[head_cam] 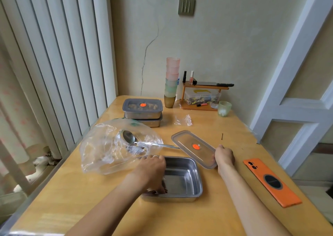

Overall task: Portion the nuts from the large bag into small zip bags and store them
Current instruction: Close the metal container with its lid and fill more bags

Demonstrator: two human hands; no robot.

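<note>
On the wooden table the large clear bag sprawls at the left, just left of and beyond our left hand, so we judge that hand the nearer one for it. The open steel container sits near centre. The grey lid slants from far left to near right; our right hand grips its near end. Our left hand reaches into the container's near-left corner, fingers curled down; whether they hold anything we cannot tell. A metal spoon lies in the bag, handle pointing right. A small zip bag lies farther back, well apart from both hands.
</note>
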